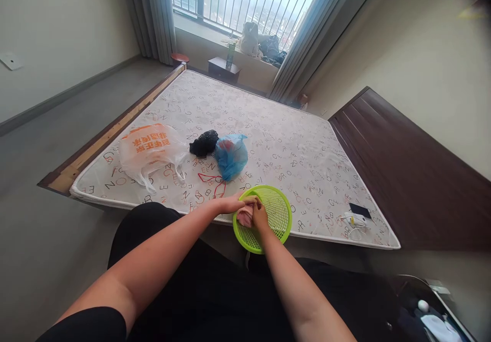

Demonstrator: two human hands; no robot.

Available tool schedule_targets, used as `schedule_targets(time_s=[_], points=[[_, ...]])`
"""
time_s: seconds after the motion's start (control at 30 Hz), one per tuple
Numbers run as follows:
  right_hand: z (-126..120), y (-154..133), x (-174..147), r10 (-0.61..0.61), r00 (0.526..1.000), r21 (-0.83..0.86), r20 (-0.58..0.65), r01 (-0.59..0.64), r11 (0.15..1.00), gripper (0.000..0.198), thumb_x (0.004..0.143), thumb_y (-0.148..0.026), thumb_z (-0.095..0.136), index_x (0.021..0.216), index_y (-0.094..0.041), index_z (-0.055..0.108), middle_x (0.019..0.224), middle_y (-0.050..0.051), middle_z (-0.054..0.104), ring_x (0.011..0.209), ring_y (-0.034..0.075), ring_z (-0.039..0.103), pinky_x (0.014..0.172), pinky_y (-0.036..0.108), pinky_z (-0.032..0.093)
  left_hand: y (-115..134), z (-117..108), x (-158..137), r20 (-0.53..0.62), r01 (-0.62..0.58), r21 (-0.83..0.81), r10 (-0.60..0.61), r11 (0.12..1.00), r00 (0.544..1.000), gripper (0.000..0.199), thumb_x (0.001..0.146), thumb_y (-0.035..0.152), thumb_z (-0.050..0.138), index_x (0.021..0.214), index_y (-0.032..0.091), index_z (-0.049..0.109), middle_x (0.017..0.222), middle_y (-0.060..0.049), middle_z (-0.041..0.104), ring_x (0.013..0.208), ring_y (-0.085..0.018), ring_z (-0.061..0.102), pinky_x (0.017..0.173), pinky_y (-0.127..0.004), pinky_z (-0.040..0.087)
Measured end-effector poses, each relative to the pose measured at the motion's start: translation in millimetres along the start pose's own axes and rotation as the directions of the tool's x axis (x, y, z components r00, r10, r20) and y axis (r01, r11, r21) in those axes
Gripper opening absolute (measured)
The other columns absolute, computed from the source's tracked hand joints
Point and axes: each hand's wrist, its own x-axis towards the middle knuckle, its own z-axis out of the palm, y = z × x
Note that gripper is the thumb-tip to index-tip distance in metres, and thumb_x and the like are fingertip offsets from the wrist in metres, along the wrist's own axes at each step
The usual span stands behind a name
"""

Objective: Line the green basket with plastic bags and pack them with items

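A bright green mesh basket (pixel 279 211) sits at the mattress's near edge, in front of my body. Over its left part, my left hand (pixel 233 205) and my right hand (pixel 261 216) meet with fingers closed. Between them hangs a crumpled pink item (pixel 244 217), soft like cloth; its exact kind is too small to make out. Both hands seem to grip its upper end, though the fingers partly cover it. Just beyond the basket, a red cord (pixel 219 188) lies in loose loops on the mattress.
The letter-printed mattress (pixel 276 127) carries a white plastic bag (pixel 151 150) with orange print, a black bag (pixel 204 143), a blue bag (pixel 231 156), and a dark phone (pixel 359 210) beside a white charger with cable. A brown headboard (pixel 406 178) stands to the right.
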Motion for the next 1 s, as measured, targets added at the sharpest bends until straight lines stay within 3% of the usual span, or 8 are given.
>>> schedule_targets(time_s=[0.07,0.1,0.2,0.3,0.43,0.57,0.73,1.0], points=[[3,5,-5,0.186,0.97,0.207,-0.155,-0.152,0.967,0.055,0.104,-0.043,0.025,0.131,-0.009,0.06,0.12,0.021,0.071,0.108,0.028,0.069,0.092,0.036,0.052,-10,3,3,0.024,-0.031,0.042,0.03,0.999,0.999,0.07,0.083,0.018,0.055,0.153,0.015,0.046,0.157,-0.012,0.052,0.148,-0.03,0.043,0.126,-0.043,0.031],[5,6,-8,0.209,0.952,0.273,-0.222,-0.145,0.951,0.052,0.103,-0.041,0.027,0.129,-0.01,0.06,0.123,0.022,0.069,0.112,0.028,0.067,0.095,0.037,0.051,-15,4,3,0.041,-0.037,0.068,0.034,0.997,0.999,0.076,0.082,0.018,0.055,0.156,0.016,0.041,0.161,-0.012,0.047,0.151,-0.03,0.039,0.127,-0.044,0.029],[12,4,-14,-0.018,0.951,0.205,-0.307,0.084,0.975,0.042,0.097,-0.027,0.035,0.128,-0.011,0.058,0.14,0.023,0.058,0.135,0.028,0.052,0.111,0.042,0.041,-22,4,4,0.077,0.003,0.129,-0.013,0.992,0.997,0.086,0.082,0.022,0.056,0.163,0.018,0.029,0.165,-0.012,0.04,0.152,-0.03,0.037,0.128,-0.045,0.028],[16,-6,-19,-0.195,0.963,-0.009,-0.184,0.197,0.98,0.044,0.092,-0.023,0.046,0.133,-0.015,0.06,0.147,0.019,0.053,0.142,0.032,0.042,0.118,0.05,0.032,-20,1,1,0.073,0.02,0.162,-0.032,0.987,0.997,0.084,0.082,0.022,0.055,0.163,0.019,0.032,0.165,-0.01,0.041,0.149,-0.029,0.043,0.126,-0.04,0.033],[22,-14,-28,-0.132,0.99,-0.283,-0.041,0.115,0.952,0.057,0.096,-0.027,0.051,0.152,-0.028,0.049,0.162,0.015,0.037,0.152,0.04,0.025,0.118,0.061,0.024,-14,0,-1,0.07,0.031,0.194,-0.046,0.98,0.996,0.086,0.08,0.019,0.053,0.163,0.019,0.032,0.17,-0.009,0.033,0.155,-0.029,0.033,0.128,-0.04,0.029],[24,-9,-28,-0.112,0.992,-0.35,0.057,0.125,0.928,0.068,0.098,-0.031,0.051,0.163,-0.029,0.032,0.173,0.015,0.015,0.156,0.043,0.016,0.117,0.06,0.024,-10,2,-2,0.078,0.086,0.189,-0.103,0.978,0.992,0.09,0.079,0.018,0.053,0.165,0.015,0.026,0.173,-0.011,0.026,0.158,-0.03,0.025,0.13,-0.041,0.021],[15,-3,-16,-0.194,0.976,-0.317,0.094,0.214,0.924,0.069,0.097,-0.026,0.052,0.163,-0.02,0.033,0.168,0.019,0.025,0.156,0.038,0.019,0.121,0.052,0.024,-5,2,-3,0.01,0.074,0.114,-0.076,0.991,0.997,0.082,0.078,0.02,0.058,0.158,0.018,0.04,0.162,-0.011,0.045,0.149,-0.031,0.041,0.126,-0.041,0.033],[9,-23,-11,-0.083,0.955,-0.475,0.285,0.216,0.853,0.063,0.103,-0.037,0.046,0.161,-0.016,0.037,0.14,0.025,0.058,0.117,0.037,0.061,0.107,0.052,0.039,-9,-7,-1,0.037,-0.02,0.006,0.02,1.0,0.999,0.057,0.087,0.023,0.054,0.144,0.022,0.058,0.148,-0.006,0.061,0.137,-0.028,0.055,0.119,-0.04,0.042]])
